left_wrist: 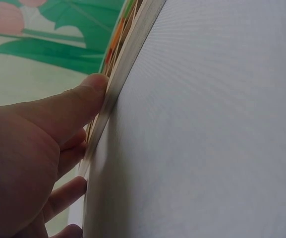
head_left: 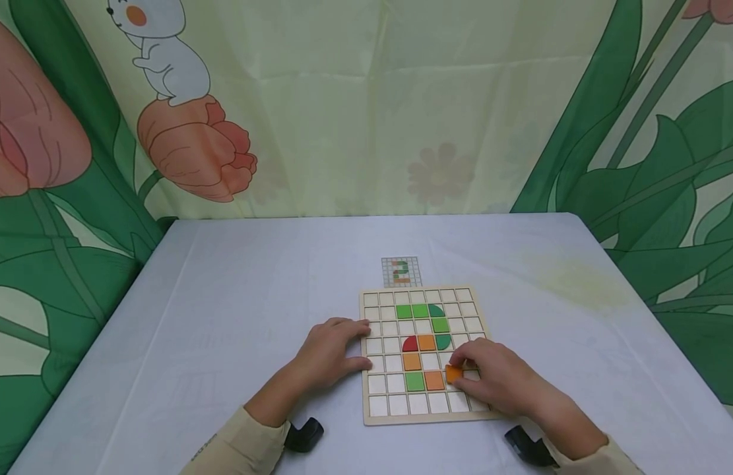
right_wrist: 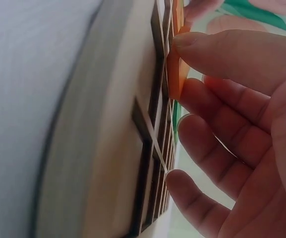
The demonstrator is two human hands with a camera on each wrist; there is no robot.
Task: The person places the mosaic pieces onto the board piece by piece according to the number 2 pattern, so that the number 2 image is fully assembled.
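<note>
A wooden grid board point(head_left: 425, 419) lies on the table, holding several green, orange and red tiles in a bent shape like a figure 2. My right hand point(head_left: 497, 376) pinches an orange square tile point(head_left: 453, 374) over the lower right cells, right beside another orange tile point(head_left: 434, 380). In the right wrist view, thumb and forefinger hold this orange tile point(right_wrist: 175, 74) tilted at the grid, the other fingers loosely bent. My left hand point(head_left: 327, 349) rests at the board's left edge, thumb and fingers spread apart; its thumb point(left_wrist: 90, 89) touches the rim in the left wrist view.
A small pattern card point(head_left: 402, 272) with a similar coloured figure lies just behind the board. White cloth point(head_left: 253, 277) covers the table. A printed curtain point(head_left: 342, 119) with flowers and leaves hangs behind. Black wrist mounts point(head_left: 305, 435) show by both sleeves.
</note>
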